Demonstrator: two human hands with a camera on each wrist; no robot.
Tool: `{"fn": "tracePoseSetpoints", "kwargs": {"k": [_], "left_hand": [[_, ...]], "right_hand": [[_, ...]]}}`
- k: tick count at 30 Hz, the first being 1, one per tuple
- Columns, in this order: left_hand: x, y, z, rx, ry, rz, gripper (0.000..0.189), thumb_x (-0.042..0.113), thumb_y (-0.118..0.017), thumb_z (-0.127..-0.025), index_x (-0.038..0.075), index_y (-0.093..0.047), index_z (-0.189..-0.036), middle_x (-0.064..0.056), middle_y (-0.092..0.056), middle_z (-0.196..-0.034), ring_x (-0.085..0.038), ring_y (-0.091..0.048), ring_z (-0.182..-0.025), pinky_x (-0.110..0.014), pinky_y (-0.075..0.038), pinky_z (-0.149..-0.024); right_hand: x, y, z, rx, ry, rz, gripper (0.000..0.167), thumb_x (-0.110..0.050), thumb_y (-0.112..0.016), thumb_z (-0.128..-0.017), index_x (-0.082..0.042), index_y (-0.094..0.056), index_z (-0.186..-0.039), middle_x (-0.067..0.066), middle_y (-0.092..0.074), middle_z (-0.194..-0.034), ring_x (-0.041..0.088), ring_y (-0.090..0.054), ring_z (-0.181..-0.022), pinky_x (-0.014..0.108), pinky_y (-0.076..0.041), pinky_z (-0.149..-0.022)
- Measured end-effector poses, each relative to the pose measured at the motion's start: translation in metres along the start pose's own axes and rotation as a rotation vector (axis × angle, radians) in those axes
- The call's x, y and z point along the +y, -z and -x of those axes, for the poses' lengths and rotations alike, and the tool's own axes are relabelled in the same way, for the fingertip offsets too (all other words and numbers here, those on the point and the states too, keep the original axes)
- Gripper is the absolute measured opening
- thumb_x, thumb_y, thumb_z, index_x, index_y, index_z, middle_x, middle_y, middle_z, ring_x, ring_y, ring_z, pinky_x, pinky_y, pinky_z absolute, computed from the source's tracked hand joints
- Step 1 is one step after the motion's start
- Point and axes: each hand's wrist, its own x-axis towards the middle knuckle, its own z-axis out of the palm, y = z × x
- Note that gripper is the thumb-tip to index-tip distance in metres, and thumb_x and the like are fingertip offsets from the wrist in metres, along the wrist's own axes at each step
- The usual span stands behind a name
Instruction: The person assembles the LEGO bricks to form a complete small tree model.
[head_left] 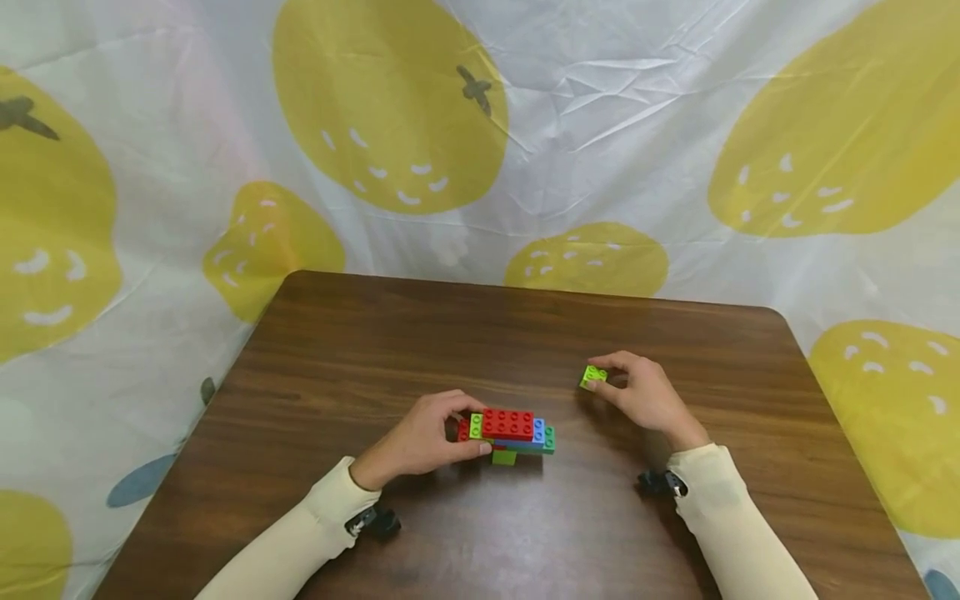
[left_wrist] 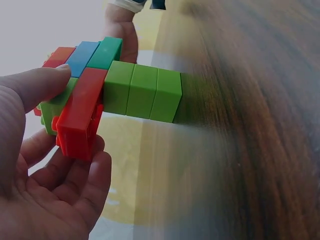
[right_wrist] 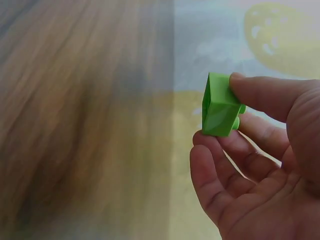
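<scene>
My left hand (head_left: 427, 433) grips the left end of a built-up stack of toy building bricks (head_left: 507, 425). A red brick with studs lies on top, over blue, teal and lime layers. From the left wrist view, my thumb presses the stack's side, and a column of green bricks (left_wrist: 142, 91) projects from its underside toward the table. Off to the right and farther back, my right hand (head_left: 648, 396) pinches a small lime-green brick (head_left: 593, 377) between thumb and fingers. The right wrist view shows that brick (right_wrist: 220, 112) tilted sideways, studs facing the palm.
Both hands work over a brown wood-grain table (head_left: 420, 333) with rounded far corners. Behind it hangs a white curtain (head_left: 600, 125) printed with yellow lemons. Dark wrist cameras (head_left: 372, 521) are strapped below the cream sleeves.
</scene>
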Motion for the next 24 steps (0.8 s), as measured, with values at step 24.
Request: {"fn": "tracePoseSetpoints", "kwargs": {"k": [24], "left_hand": [[-0.002, 0.001, 0.002, 0.006, 0.007, 0.041, 0.042, 0.033, -0.087, -0.088, 0.013, -0.074, -0.123, -0.001, -0.074, -0.113, -0.011, -0.068, -0.091, -0.027, -0.06, -0.081]], "right_hand": [[-0.107, -0.009, 0.017, 0.017, 0.413, 0.04, 0.037, -0.015, -0.081, -0.094, -0.011, -0.074, -0.13, -0.003, -0.073, -0.113, 0.008, -0.061, -0.083, 0.03, -0.06, -0.073]]}}
